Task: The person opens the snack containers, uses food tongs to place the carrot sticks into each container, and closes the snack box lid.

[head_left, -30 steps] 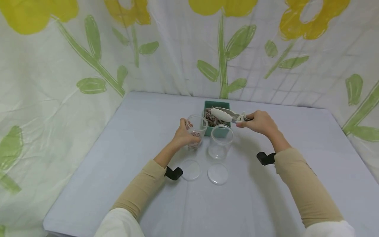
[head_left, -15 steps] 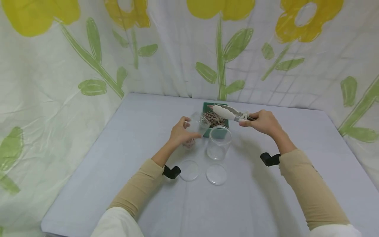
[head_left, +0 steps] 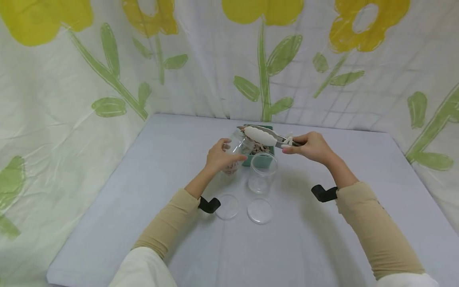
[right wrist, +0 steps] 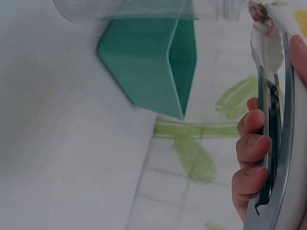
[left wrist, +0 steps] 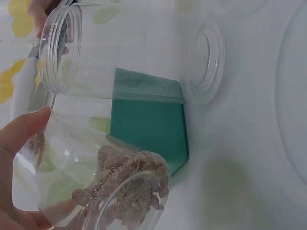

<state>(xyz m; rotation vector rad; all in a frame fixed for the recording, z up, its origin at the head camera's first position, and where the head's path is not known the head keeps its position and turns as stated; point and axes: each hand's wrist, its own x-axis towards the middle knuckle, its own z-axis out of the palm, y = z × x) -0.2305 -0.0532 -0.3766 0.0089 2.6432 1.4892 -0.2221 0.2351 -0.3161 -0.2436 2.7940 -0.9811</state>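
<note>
My left hand (head_left: 218,156) grips a clear plastic jar (head_left: 237,144), which tilts toward the right. Brown, twisted dried pieces (left wrist: 136,191) lie in its bottom. With my right hand (head_left: 312,148) I hold metal tongs with white tips (head_left: 261,136). Those tips are at the jar's mouth, and a small brown piece (right wrist: 260,13) is pinched between them in the right wrist view. Behind and below the tips is a green box (left wrist: 148,122) of similar brown pieces, partly hidden by the tongs. A second clear jar (head_left: 263,173) stands upright in front of the box.
Two clear round lids, a left lid (head_left: 227,207) and a right lid (head_left: 259,211), lie flat on the pale table (head_left: 287,247) near the jars. A white curtain with painted flowers (head_left: 201,91) hangs behind the table's back edge.
The left hand has lifted and tilted its jar toward the tongs. The tongs have moved left from above the green box to the jar's mouth.
</note>
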